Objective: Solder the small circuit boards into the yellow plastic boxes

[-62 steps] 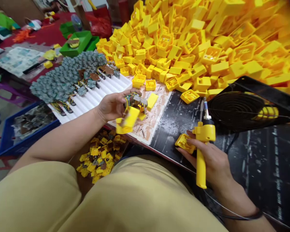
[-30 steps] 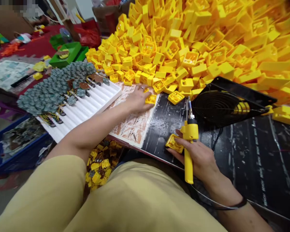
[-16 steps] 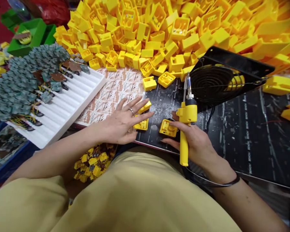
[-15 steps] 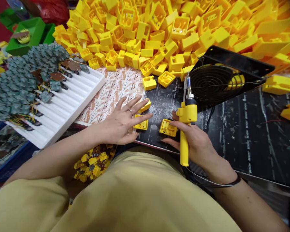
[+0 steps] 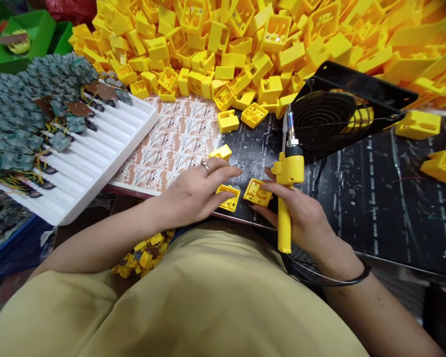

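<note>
My right hand [image 5: 301, 210] is closed round a yellow soldering iron [image 5: 284, 218], its metal tip pointing away from me. The same hand's thumb and a finger reach to a small yellow plastic housing [image 5: 255, 192], open side up, on the black bench top. Left of it lies a second yellow housing [image 5: 230, 199] with its open side up. Over this one, my left hand [image 5: 204, 191] has its fingers apart, the thumb across the housing and the forefinger beyond it. A third yellow housing [image 5: 220, 151] sits just past my left fingers.
A heap of yellow housings [image 5: 223, 44] spans the back of the bench [image 5: 357, 218]. A black fan [image 5: 330, 119] stands behind the iron. At left, a white foam tray [image 5: 107, 163] bears many small circuit boards [image 5: 33, 104] with wires. Green bins [image 5: 26, 39] are farther left.
My left hand has shifted right and its spread fingers have curled in. The housing under it has slid right, closer to the other one. My right hand stays about where it was.
</note>
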Demonstrator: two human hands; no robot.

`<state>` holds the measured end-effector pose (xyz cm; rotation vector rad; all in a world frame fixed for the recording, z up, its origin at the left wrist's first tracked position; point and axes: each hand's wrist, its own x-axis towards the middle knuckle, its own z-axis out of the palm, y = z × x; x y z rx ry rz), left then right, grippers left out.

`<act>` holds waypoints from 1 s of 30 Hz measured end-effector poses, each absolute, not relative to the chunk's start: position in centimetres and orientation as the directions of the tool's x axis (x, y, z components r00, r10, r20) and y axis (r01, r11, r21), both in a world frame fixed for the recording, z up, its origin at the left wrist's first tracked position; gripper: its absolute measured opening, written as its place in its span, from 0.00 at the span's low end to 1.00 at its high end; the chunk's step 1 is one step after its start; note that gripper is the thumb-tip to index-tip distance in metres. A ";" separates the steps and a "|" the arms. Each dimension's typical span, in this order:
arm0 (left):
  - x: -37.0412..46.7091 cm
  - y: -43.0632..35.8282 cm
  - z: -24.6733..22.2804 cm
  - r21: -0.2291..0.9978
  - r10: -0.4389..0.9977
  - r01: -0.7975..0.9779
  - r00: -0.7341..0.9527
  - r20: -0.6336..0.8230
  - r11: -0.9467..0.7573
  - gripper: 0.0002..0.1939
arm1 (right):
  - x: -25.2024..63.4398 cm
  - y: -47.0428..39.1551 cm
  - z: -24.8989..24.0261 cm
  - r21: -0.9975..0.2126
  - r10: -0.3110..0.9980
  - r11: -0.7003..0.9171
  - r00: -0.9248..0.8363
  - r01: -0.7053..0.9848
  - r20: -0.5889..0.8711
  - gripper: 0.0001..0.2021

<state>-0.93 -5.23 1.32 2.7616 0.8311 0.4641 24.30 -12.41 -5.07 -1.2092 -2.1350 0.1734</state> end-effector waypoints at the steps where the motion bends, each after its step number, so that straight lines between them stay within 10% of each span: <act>1: -1.4 -5.0 1.5 0.319 0.543 0.465 0.808 0.227 -0.826 0.19 | 24.4 -12.5 -5.1 -0.422 0.806 0.555 -0.338 0.717 0.486 0.24; 11: -1.6 -5.6 -1.7 0.296 0.537 0.479 0.828 0.158 -0.826 0.23 | 25.0 -13.4 -4.3 -0.466 0.805 0.581 -0.388 0.668 0.449 0.23; 17: -1.8 -3.3 -0.7 0.364 0.257 0.199 0.959 0.117 -0.910 0.24 | 25.0 -12.5 -4.5 -0.486 0.824 0.552 -0.356 0.677 0.440 0.22; 22: -1.3 -5.3 -2.1 0.330 0.545 0.438 0.730 0.412 -0.836 0.19 | 24.6 -11.7 -4.7 -0.506 0.830 0.549 -0.365 0.665 0.422 0.21; 30: -1.3 -5.3 -1.9 0.409 0.572 0.424 0.730 0.374 -0.808 0.17 | 25.0 -11.5 -4.5 -0.497 0.814 0.578 -0.412 0.647 0.410 0.23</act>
